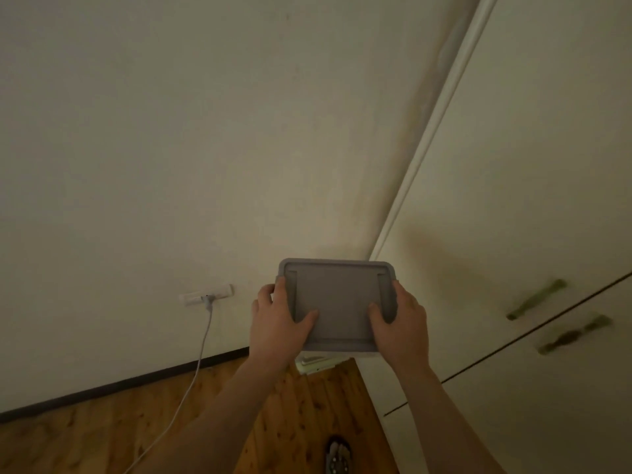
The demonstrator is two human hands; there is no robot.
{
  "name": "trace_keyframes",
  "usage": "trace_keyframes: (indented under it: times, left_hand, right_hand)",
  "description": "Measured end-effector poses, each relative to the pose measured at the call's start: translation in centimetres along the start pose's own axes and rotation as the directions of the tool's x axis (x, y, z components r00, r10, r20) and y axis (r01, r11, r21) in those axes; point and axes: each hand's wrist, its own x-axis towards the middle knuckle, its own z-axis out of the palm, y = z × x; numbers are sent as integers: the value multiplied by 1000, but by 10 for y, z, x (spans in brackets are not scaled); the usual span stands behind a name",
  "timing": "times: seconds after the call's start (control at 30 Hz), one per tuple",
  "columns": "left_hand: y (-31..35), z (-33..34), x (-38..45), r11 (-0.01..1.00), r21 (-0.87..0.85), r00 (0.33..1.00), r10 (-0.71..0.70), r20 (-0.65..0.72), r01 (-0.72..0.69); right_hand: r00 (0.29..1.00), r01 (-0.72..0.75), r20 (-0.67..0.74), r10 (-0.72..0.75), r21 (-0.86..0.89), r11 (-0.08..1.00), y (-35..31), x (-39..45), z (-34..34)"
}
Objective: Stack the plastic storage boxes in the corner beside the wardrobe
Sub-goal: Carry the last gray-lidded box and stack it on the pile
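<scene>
A plastic storage box with a grey lid [337, 302] is held in the corner between the wall and the white wardrobe [513, 200]. My left hand [278, 323] grips its left edge, thumb lying on the lid. My right hand [398, 323] grips the right edge the same way. Under the grey-lidded box a sliver of another pale box [316, 364] shows; whether the two touch I cannot tell.
A white socket strip [207, 295] is on the wall to the left, with a white cable [201, 354] running down to the wooden floor [102, 432]. The wardrobe doors carry two greenish handles [537, 299]. A slippered foot [338, 455] stands below the boxes.
</scene>
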Motion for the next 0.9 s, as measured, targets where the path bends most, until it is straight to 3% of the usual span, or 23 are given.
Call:
trace_keyframes:
  times: [0.5, 0.9]
  left_hand:
    - [34, 93, 113, 972, -44, 963, -220, 158, 229]
    - [-34, 171, 166, 947, -42, 927, -301, 224, 318]
  right_hand:
    - [938, 101, 336, -84, -33, 994, 77, 183, 41]
    - [888, 83, 456, -56, -39, 996, 136, 220, 115]
